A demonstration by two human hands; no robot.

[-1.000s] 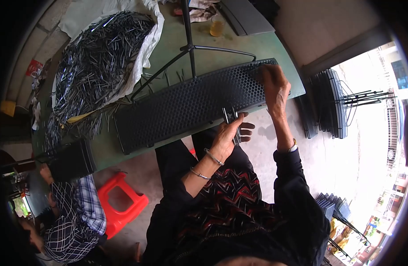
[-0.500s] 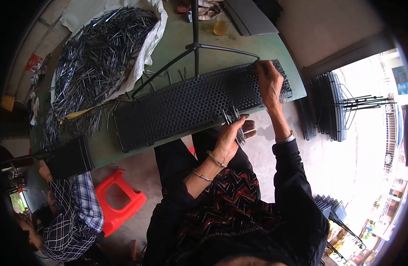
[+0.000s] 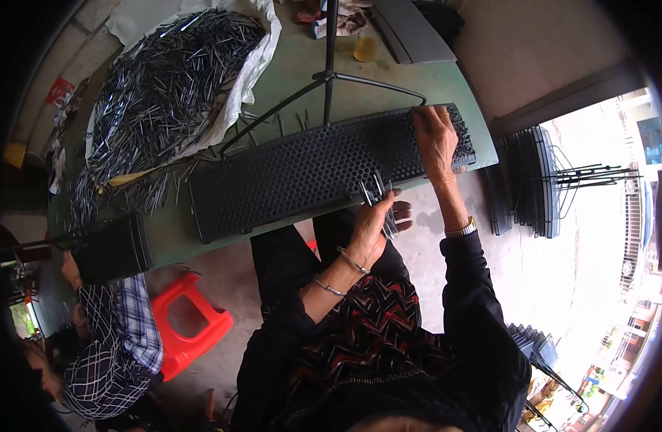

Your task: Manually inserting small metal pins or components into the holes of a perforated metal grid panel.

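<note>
A long black perforated panel (image 3: pixel 273 183) lies slanted across the near edge of the green table, a black three-legged rod frame (image 3: pixel 329 75) rising from its far side. My left hand (image 3: pixel 374 229) is closed round a small bunch of thin dark strips (image 3: pixel 376 189), below the panel's near edge. Over the panel's right end is my right hand (image 3: pixel 437 140), its fingers bent down and pinched against the surface; whatever is between the fingertips is hidden. Beside them, rows of short dark strips (image 3: pixel 462 140) stand up from the panel's right end.
A white sack (image 3: pixel 262 50) spills a heap of dark strips (image 3: pixel 176 79) at the far left. A glass of yellow liquid (image 3: pixel 366 49) and flat grey panels (image 3: pixel 410 32) lie far back. A co-worker (image 3: pixel 107 345) handles a black panel (image 3: pixel 115 248) beside a red stool (image 3: pixel 190 324).
My right hand has shifted slightly down and turned at the panel's right end. The left hand still holds its strips. The whole view has shifted a little.
</note>
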